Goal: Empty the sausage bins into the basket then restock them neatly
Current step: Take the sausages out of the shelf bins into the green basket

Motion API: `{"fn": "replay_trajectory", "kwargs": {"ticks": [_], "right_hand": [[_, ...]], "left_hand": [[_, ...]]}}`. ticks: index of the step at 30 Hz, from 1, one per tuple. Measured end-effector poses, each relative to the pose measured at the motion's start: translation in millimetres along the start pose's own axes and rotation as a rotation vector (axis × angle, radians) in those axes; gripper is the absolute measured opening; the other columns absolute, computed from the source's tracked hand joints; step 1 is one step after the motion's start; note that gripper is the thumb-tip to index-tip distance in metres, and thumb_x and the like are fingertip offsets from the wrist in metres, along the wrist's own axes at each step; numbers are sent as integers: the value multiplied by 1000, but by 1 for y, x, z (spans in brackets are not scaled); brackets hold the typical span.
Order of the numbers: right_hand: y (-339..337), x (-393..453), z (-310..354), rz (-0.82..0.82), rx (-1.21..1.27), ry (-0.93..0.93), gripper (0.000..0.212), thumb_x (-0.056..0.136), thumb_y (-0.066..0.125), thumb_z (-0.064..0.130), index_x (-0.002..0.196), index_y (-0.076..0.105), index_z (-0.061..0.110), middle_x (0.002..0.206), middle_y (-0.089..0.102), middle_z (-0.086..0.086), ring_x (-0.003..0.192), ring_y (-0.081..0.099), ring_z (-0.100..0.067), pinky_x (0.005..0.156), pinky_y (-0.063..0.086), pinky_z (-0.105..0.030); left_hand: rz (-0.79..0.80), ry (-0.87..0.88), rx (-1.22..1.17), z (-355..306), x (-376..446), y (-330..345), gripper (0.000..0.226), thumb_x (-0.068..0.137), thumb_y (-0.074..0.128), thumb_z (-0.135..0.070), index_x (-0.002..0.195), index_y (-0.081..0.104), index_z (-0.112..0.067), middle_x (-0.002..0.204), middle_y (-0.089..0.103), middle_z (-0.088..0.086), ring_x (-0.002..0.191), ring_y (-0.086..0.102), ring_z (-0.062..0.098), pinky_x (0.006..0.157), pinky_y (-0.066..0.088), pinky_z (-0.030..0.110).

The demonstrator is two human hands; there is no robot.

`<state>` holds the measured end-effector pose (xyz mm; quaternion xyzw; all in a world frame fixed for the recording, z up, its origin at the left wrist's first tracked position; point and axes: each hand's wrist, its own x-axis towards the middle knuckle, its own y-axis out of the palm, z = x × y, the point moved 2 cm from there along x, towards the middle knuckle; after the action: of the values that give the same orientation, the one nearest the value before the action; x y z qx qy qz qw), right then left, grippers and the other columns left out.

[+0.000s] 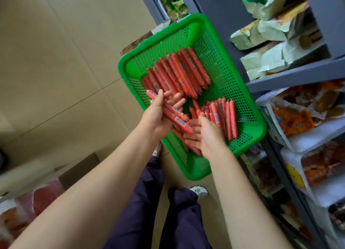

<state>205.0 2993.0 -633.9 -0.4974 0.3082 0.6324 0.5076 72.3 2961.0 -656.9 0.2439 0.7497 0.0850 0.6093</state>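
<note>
Green basket on the floor, sausages inside.
Left hand grips a sausage bundle over its near-left side; right hand, fingers straight, steadies them. Restocking looks underway; next, carry the bundle binward.

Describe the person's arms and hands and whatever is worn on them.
Both forearms are bare up to the frame's edge: no sleeves show. The left hand and right hand wear no gloves, and no watch, bracelet or ring is visible. Lower down, dark navy trousers and pale sneakers show.
</note>
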Motion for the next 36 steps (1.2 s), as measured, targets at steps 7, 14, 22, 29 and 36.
{"fn": "replay_trajectory", "kwargs": {"ticks": [7,14,22,29,36], "right_hand": [[-15,-16,-9,-32,464,-56,38,101,47,38,78,64,14,52,61,-3,37,47,-9,45,33,-21],[-92,-15,-9,-38,490,-234,11,100,52,11,101,61,5,71,64,-8,48,58,-10,45,47,-18],[-132,13,-10,-108,475,-194,38,103,45,10,138,41,-6,122,59,-26,109,62,-35,96,50,-39],[-151,-14,-23,-85,404,-286,20,99,47,-1,114,60,-2,105,65,-18,90,70,-27,83,57,-32],[-178,-111,-7,-115,226,-585,11,98,54,15,98,65,16,83,70,-1,76,68,-16,76,52,-33]], "left_hand": [[89,-54,254,47,-11,28,23,101,50,-26,87,63,-14,93,74,8,87,71,21,80,56,32],[172,-190,571,99,-24,45,29,98,50,-42,102,67,-19,103,69,0,99,63,16,95,43,32],[-42,11,883,123,-15,35,25,98,54,-22,121,64,-18,118,63,-6,113,56,9,104,42,33],[57,96,1102,132,-32,37,34,96,58,-23,130,61,-25,128,63,-3,115,59,12,106,44,34],[280,379,1019,127,-122,96,10,94,63,-9,100,70,-12,79,71,-1,67,64,8,65,51,20]]}}
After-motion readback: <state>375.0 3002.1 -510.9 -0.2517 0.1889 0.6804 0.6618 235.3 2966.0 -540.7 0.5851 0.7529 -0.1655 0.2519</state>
